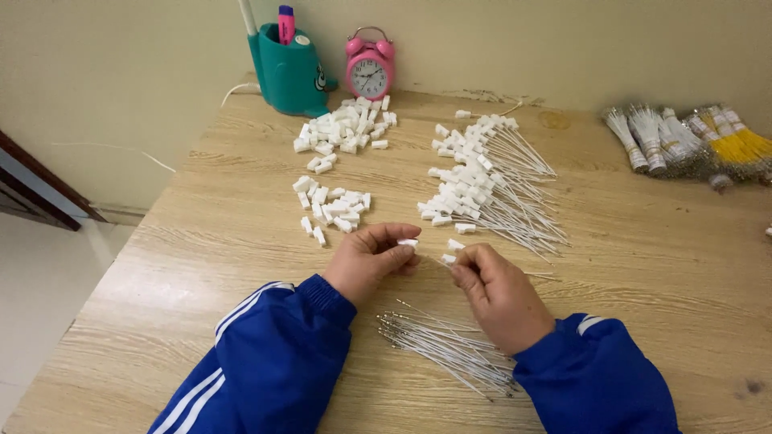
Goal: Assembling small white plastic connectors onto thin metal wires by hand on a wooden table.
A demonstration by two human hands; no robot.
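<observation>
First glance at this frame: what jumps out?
Dead centre, the left hand and right hand, in blue sleeves, pinch small white plastic pieces on a thin wire over the wooden table. Behind them lie heaps of loose white caps and a fan of capped wires; bare wires lie between the forearms. At the far edge, a pink alarm clock stands beside a teal pen holder.
</observation>
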